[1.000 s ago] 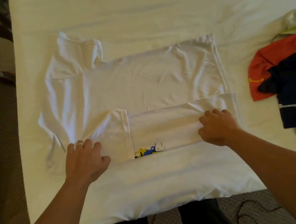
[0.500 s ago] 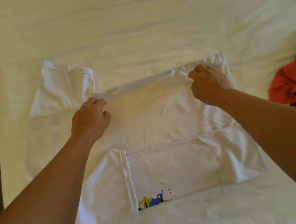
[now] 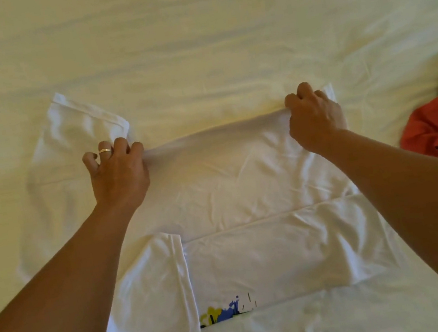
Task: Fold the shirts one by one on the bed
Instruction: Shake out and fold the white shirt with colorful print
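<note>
White shirt [image 3: 228, 181] lay on bed [image 3: 193, 41]; left hand [image 3: 118, 172], right hand [image 3: 316, 120] pinched far edge, fingers curled. Red garment [image 3: 433, 125] lay right, apart.

Your white shirt [image 3: 231, 181] lies spread sideways across the bed [image 3: 193, 41], its near long side already folded over into a flat band, with a yellow-and-blue print peeking out at the band's near edge. One sleeve lies flat on that fold; the other sticks out at the far left. The far long edge is lifted off the sheet.
</note>
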Motion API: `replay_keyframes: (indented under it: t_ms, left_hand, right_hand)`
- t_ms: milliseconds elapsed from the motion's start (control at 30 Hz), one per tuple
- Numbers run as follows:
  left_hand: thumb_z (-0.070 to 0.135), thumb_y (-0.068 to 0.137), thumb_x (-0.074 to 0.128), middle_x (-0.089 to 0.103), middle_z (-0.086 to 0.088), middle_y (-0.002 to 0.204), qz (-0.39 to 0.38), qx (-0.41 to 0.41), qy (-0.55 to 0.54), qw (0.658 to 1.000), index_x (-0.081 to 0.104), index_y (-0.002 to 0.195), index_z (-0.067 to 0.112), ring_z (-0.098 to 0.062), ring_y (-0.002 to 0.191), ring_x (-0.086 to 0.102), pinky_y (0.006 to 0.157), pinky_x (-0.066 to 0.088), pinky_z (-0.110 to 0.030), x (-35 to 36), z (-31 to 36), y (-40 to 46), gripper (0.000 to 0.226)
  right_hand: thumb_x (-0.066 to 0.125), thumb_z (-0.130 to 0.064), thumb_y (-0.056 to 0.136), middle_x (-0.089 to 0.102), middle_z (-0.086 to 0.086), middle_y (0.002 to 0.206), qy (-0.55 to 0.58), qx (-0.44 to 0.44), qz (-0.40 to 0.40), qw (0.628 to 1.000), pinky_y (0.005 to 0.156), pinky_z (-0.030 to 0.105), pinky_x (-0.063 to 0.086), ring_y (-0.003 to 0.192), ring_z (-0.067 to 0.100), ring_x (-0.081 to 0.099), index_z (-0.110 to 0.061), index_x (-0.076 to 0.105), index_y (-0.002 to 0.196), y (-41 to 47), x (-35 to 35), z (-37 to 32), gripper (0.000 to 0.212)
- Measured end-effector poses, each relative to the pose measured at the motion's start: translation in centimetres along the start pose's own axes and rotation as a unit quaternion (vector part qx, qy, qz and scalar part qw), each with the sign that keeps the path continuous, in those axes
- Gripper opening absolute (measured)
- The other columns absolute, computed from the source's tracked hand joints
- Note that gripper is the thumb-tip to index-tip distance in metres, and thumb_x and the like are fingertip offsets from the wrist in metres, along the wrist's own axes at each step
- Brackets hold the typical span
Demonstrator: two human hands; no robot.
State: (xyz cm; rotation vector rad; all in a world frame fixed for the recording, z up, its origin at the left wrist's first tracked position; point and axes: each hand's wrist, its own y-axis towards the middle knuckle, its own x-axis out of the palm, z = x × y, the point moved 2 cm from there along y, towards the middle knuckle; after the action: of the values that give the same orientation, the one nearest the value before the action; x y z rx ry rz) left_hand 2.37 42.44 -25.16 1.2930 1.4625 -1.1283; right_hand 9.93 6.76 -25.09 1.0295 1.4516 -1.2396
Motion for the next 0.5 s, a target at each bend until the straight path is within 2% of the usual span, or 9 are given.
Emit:
replay_keyframes:
  t_ms: [200, 367, 500]
  left_hand:
    - [0.0, 0.082, 0.063, 0.054, -0.01, 0.079, 0.072, -0.012, 0.001, 0.997, 0.064, 0.083, 0.011, -0.038, 0.092, 0.051, 0.082, 0.024, -0.047, -1.6, 0.1, -5.7, 0.011]
    - [0.006, 0.083, 0.065, 0.052, -0.003, 0.07, 0.115, 0.012, 0.007, 0.993, 0.058, 0.075, 0.017, -0.034, 0.087, 0.054, 0.079, 0.026, -0.044, -2.3, 0.6, -12.0, 0.015]
    - [0.012, 0.087, 0.062, 0.05, -0.001, 0.072, 0.158, 0.032, 0.01, 0.987, 0.056, 0.074, 0.02, -0.03, 0.083, 0.054, 0.078, 0.026, -0.043, -2.1, 1.3, -16.0, 0.016]
  right_hand:
    - [0.046, 0.001, 0.091, 0.048, 0.013, 0.112, 0.029, 0.047, 0.012, 0.998, 0.067, 0.038, 0.039, 0.096, 0.039, 0.056, -0.006, 0.06, 0.105, -5.9, 0.1, 1.1, 0.021]
    - [0.05, 0.003, 0.088, 0.052, 0.016, 0.111, 0.038, 0.082, 0.025, 0.996, 0.066, 0.038, 0.037, 0.095, 0.04, 0.058, -0.005, 0.063, 0.104, -12.6, 0.7, 2.2, 0.021]
    - [0.054, 0.005, 0.085, 0.055, 0.018, 0.104, 0.023, 0.073, 0.001, 0.997, 0.065, 0.037, 0.035, 0.095, 0.04, 0.058, -0.002, 0.061, 0.098, -16.6, 1.4, 3.2, 0.016]
